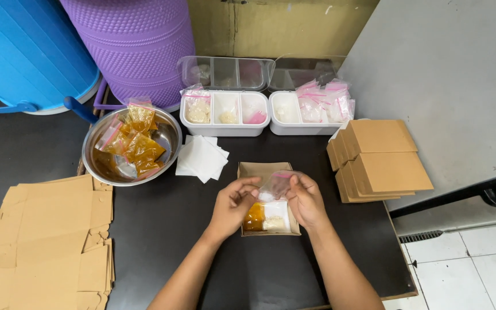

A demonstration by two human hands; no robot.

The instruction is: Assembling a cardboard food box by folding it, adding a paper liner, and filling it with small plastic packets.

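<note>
An open brown cardboard box (252, 170) lies on the black table in front of me. Inside it sit an orange sauce packet (255, 218) and a white packet (276, 217). Both my hands hover over the box and pinch a small clear zip bag with a pink seal (276, 182). My left hand (233, 206) grips its left edge, my right hand (306, 201) its right side. The bag holds a little white stuff at its bottom.
A steel bowl (170, 135) of orange sauce bags stands at the left. Two white compartment trays (225, 127) (285, 109) with small bags sit behind, white paper squares (202, 158) nearby. Closed brown boxes (383, 161) are stacked right, flat box blanks (53, 229) left. Blue and purple drums (133, 40) stand behind.
</note>
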